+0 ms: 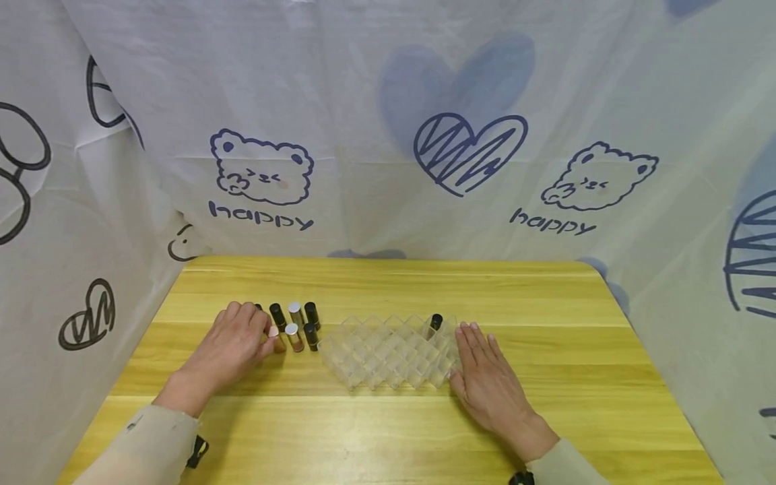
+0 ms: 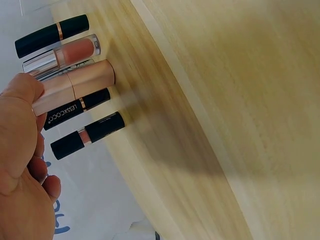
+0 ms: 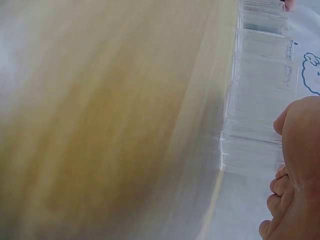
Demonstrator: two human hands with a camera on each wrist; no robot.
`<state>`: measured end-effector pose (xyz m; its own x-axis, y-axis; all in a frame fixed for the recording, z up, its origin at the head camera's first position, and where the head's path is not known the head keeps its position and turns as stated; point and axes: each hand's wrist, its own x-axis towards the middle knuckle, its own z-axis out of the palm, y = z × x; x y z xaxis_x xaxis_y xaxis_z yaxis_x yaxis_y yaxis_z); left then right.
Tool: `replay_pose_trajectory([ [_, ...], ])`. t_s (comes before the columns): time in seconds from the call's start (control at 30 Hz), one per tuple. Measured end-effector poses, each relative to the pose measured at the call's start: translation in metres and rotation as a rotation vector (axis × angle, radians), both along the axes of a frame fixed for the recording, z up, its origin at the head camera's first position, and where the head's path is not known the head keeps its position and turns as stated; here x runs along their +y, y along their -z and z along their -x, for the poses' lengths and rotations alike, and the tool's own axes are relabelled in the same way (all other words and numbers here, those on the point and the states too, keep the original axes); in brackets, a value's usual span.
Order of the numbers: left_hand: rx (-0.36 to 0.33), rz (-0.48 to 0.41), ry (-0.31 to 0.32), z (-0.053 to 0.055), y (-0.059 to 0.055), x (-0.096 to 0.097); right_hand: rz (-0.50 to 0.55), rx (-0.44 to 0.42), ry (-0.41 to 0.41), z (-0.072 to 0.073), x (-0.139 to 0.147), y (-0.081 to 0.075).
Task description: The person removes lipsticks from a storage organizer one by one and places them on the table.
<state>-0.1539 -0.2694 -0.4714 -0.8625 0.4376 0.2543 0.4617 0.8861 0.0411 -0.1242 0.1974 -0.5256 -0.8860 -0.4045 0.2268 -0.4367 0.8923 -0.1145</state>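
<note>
My left hand [image 1: 233,343] pinches a rose-gold lipstick tube [image 2: 92,81] between thumb and fingers; the tube stands upright in the front left of a small group. Around it are a black lipstick [image 1: 311,335], a silver-capped lipstick [image 1: 294,337] and several others. My right hand [image 1: 490,380] lies with straight fingers along the right end of a clear lipstick organizer [image 1: 388,353], its thumb at the front corner. One black-capped lipstick [image 1: 436,323] stands in a back compartment near that end. In the right wrist view, the organizer's clear wall [image 3: 262,85] runs up from beside the hand.
The wooden table [image 1: 394,438] stretches in front of the organizer and to its right. A white cloth [image 1: 364,87] with bear and heart drawings hangs behind the table and on both sides.
</note>
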Motion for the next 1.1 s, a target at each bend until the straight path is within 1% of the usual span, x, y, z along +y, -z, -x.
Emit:
replay_pose_trajectory([
  [0.17, 0.001, -0.004, -0.001, 0.0008, -0.0001, 0.0003, 0.005, 0.010, -0.005, 0.0010, -0.0001, 0.0005],
  [0.4, 0.012, 0.000, 0.001, 0.0013, -0.0009, 0.0004, 0.006, -0.001, -0.001, 0.0015, 0.0000, 0.0001],
  [0.87, -0.007, 0.015, -0.013, 0.0010, -0.0043, 0.0015, 0.013, -0.008, 0.003, 0.0016, -0.0002, -0.0002],
  [0.97, 0.012, 0.010, -0.016, 0.0011, -0.0051, 0.0021, 0.013, -0.010, 0.005, 0.0013, 0.0000, 0.0001],
  [1.1, 0.067, -0.007, -0.031, 0.0013, -0.0087, 0.0052, 0.013, -0.014, 0.006, 0.0007, -0.0003, 0.0006],
])
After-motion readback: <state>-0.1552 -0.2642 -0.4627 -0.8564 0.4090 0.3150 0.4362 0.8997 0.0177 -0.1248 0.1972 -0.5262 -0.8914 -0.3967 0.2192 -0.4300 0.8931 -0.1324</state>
